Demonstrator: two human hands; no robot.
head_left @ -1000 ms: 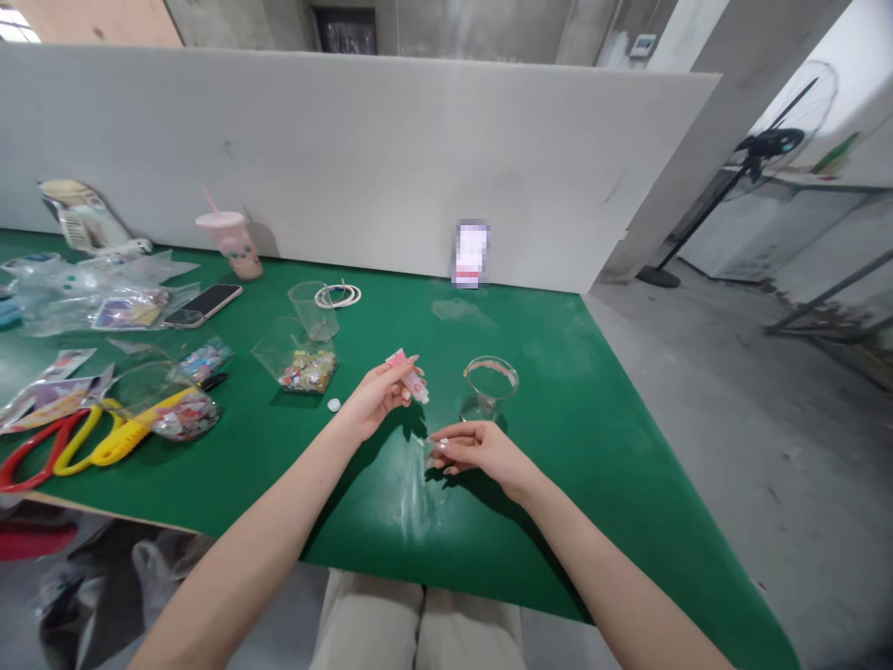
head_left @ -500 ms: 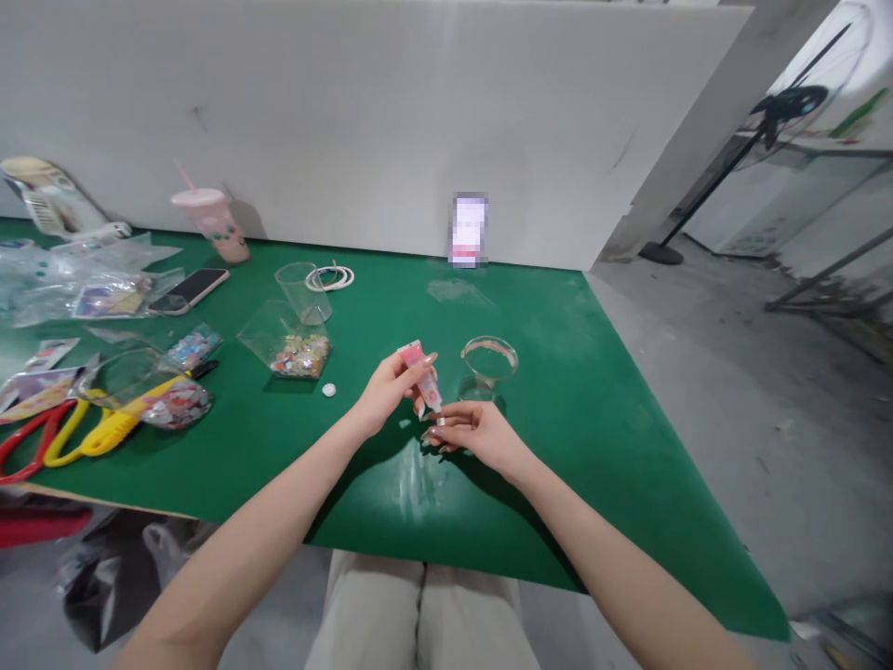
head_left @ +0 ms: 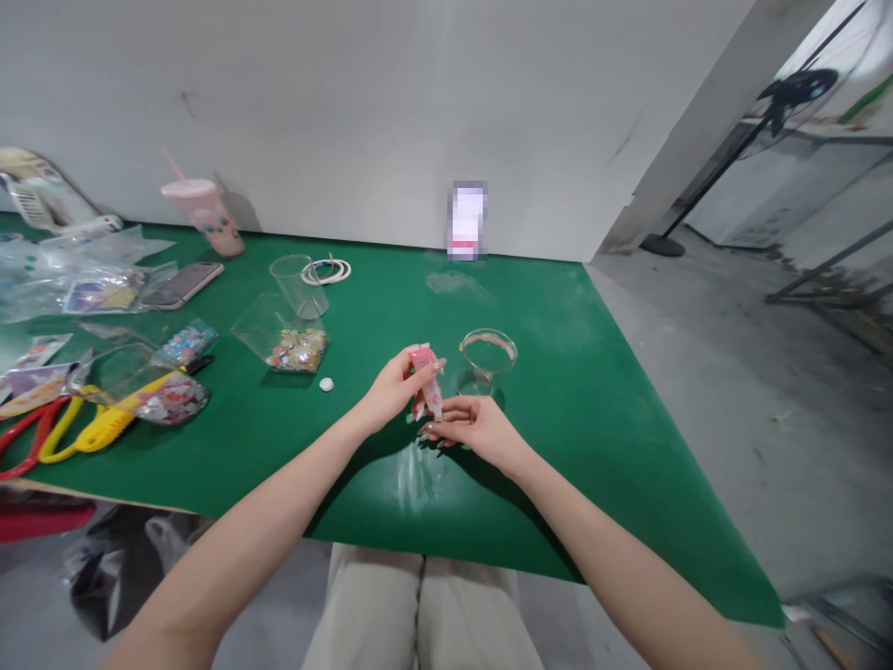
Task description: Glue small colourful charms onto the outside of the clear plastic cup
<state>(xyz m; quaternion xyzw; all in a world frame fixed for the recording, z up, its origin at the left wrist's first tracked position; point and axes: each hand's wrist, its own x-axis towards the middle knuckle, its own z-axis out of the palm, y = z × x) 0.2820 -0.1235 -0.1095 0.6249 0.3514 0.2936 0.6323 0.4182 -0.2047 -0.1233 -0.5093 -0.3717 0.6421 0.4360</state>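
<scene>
My left hand (head_left: 405, 383) is closed round a small pink-and-white squeeze tube (head_left: 428, 380), tilted with its nozzle pointing down. At the nozzle end, my right hand (head_left: 469, 421) pinches a small white cap, mostly hidden by its fingers and the tube's tip. Whether the cap sits on the nozzle, I cannot make out. Just beyond my right hand stands a clear cup (head_left: 490, 350) with a pinkish band inside its rim. A small white round piece (head_left: 326, 383) lies left of my left hand.
Left on the green table (head_left: 558, 465) are a bag of sequins (head_left: 299, 349), a clear cup (head_left: 299, 287), a coiled white cable (head_left: 327, 272), a phone (head_left: 182, 286), yellow-handled scissors (head_left: 56, 437) and a pink tumbler (head_left: 206, 216). A blurred screen (head_left: 467, 221) leans on the wall.
The tube has tipped more upright, and its nozzle has come down to my right fingertips. The white cap, plainer to see earlier, is now largely covered. The view has shifted slightly.
</scene>
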